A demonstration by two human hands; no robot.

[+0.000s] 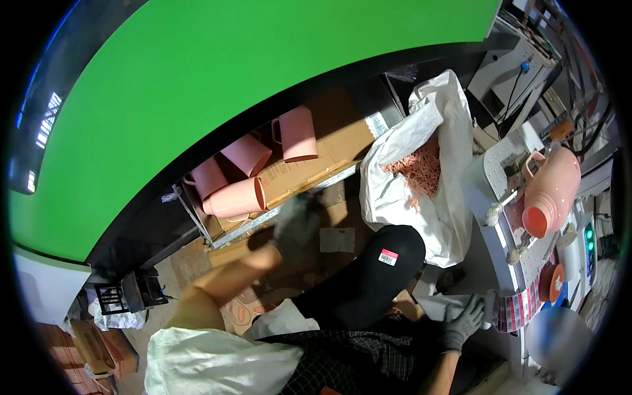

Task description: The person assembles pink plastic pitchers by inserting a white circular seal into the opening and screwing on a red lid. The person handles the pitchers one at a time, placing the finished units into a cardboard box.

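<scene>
4 pink mugs (245, 172) lie on flattened cardboard (309, 168) on a low shelf, 1 upside down, the others on their sides. The gloved left hand (296, 220), blurred, hangs just beside the nearest mug; its grip cannot be told. The gloved right hand (463, 320) lies flat and released on the counter (490, 197). 1 white sack (431, 164) holds pink scraps.
</scene>
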